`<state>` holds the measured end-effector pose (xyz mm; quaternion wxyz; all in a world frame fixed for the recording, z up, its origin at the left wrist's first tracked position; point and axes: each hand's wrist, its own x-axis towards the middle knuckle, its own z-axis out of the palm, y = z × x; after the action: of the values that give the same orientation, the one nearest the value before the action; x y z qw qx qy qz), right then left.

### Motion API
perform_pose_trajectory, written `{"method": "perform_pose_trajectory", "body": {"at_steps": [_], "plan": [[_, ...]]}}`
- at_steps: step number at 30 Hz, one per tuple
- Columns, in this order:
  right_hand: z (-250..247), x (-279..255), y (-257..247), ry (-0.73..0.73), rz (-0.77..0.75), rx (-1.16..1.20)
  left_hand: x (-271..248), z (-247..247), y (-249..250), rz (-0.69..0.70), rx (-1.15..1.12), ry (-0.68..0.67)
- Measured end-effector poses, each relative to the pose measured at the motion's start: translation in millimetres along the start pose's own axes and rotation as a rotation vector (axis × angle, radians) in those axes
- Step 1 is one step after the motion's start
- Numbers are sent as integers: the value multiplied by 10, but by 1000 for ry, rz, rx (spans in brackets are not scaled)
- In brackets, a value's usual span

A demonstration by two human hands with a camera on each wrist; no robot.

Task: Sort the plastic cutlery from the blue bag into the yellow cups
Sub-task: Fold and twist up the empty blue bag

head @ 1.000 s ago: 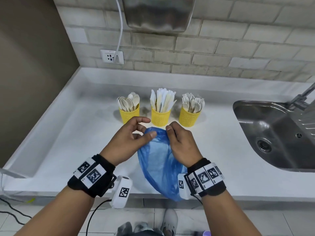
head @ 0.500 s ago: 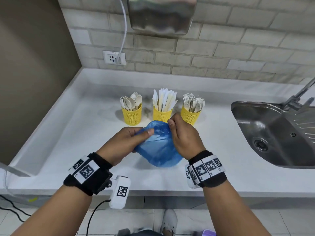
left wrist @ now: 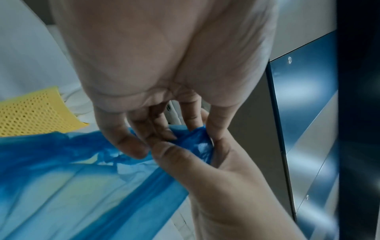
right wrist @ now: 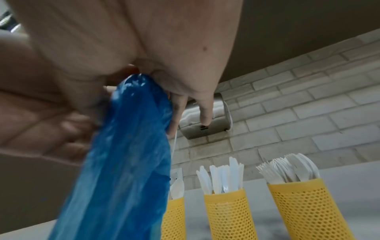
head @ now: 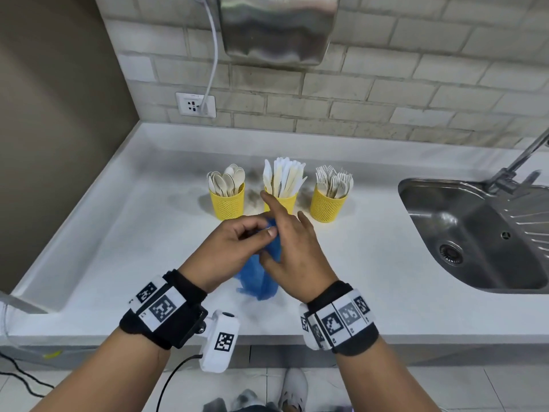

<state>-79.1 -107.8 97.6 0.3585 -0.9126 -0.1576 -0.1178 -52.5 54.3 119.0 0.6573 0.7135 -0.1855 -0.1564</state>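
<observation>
Over the white counter (head: 124,233), both hands (head: 234,248) pinch the bunched blue bag (head: 258,281).

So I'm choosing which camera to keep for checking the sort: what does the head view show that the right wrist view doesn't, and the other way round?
Only the head view: the sink, the wall socket, both wrists with their bands, and the left hand pinching the bag near its top.

Only the right wrist view: the right hand from below, the bunched bag running up into its palm.

Both: the three yellow cups of spoons, knives and forks, the bag, the dryer on the brick wall.
</observation>
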Motion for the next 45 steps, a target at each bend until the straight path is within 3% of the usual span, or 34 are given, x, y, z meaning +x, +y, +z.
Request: {"method": "perform_pose_trajectory", "body": {"at_steps": [3, 5, 9, 12, 17, 21, 24, 27, 30, 33, 37, 40, 45], "plan": [[-8, 47, 84, 192, -12, 17, -11, 19, -19, 19, 98, 55], [-40, 72, 133, 239, -25, -38, -10, -13, -54, -10, 127, 91], [-88, 57, 95, 115, -71, -166, -11, -42, -26, -11, 106, 74], [-99, 56, 76, 38, -31, -108, -31, -30, 15, -19, 95, 59], [-56, 86, 164, 99, 25, -147, -49, 18, 56, -30, 115, 52], [-66, 104, 226, 144, -33, -112, -67, 52, 141, -67, -27, 5], [-74, 129, 271, 179, 90, 132, -75, 83, 151, -90, -84, 28], [-132, 114, 268, 119, 171, 237, -77, 80, 161, -82, -156, 80], [-218, 119, 285, 33, 192, 144, -105, 49, 201, -47, -184, 92], [-285, 175, 411, 51, 104, -75, -127, 23, 225, -29, -215, 81], [-327, 243, 516, 11, 222, 121, -147, 62, 263, -19, -378, 29], [-274, 251, 591, 61, 318, 233, -159, 78, 263, 18, -544, -23], [-52, 194, 676, -39, 353, 78, -102, 39, 290, 69, -642, -18]]}}
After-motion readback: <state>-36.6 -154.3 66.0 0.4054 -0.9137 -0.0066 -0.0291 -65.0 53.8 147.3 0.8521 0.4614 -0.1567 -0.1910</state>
